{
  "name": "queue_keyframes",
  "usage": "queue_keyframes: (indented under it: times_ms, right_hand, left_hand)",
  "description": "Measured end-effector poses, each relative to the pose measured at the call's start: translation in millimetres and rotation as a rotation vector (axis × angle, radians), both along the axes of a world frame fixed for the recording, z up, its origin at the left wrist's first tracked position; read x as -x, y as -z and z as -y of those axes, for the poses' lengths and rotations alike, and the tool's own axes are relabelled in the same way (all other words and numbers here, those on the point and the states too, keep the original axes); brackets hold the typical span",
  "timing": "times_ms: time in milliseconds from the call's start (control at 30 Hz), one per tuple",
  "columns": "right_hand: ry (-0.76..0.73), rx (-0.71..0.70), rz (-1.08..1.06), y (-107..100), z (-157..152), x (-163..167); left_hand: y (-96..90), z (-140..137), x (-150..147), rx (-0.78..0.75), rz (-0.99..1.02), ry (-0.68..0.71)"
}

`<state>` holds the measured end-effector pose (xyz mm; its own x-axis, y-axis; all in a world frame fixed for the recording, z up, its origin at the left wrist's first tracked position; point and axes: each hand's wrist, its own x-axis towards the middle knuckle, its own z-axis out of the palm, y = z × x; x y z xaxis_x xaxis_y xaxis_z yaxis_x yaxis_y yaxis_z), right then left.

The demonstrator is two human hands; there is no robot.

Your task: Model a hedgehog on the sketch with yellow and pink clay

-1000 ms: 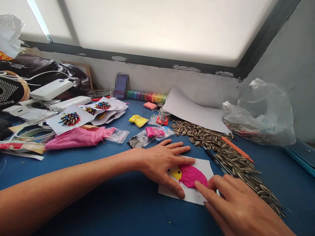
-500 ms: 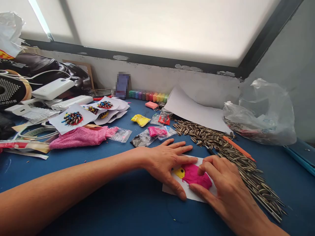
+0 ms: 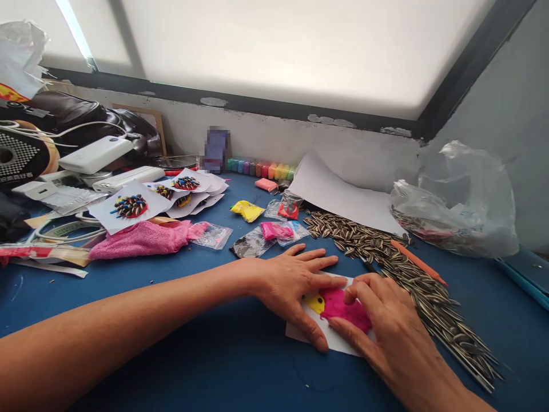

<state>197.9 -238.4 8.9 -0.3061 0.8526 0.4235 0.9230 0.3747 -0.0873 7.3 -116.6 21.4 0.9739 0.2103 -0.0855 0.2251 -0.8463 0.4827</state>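
Note:
A white sheet of paper lies on the blue table with a flat, uneven patch of magenta modelling clay on it. A smaller yellow clay piece with a dark dot adjoins the patch on its left. My left hand is spread flat over the paper's left side, covering part of the yellow piece. Over the right side of the magenta clay is my right hand, its fingers bent. Its thumb touches the clay's lower edge, and the index fingertip is above, apart from the thumb. The right hand hides the clay's far end.
Striped sunflower seeds spread along the right, with an orange pen-like stick across them. Clay packets lie beyond my hands. Papers with seed-studded clay shapes and a pink cloth are left; a plastic bag stands right.
The whole view has shifted slightly. Both hands keep nearly the same places on the paper and clay; my right thumb and index finger have hardly moved.

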Motion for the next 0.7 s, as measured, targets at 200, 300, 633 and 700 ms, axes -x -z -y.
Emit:
queue_keyframes:
  times_ms: [200,300,633,700]
  right_hand:
    - [-0.206,-0.043,-0.068,-8,4,0]
    - [-0.284,-0.077,0.006,-10,5,-3]
    - [-0.332,-0.130,0.197,-6,5,-9]
    - [-0.331,-0.133,0.207,-4,5,-11]
  left_hand:
    - [-2.4,0,0,-0.010,0.010,0.014]
    - [-3.2,0,0,-0.010,0.004,0.013]
    - [-0.7,-1,0,-0.004,0.017,0.014]
    - [-0.9,-1,0,-0.001,0.016,0.015]
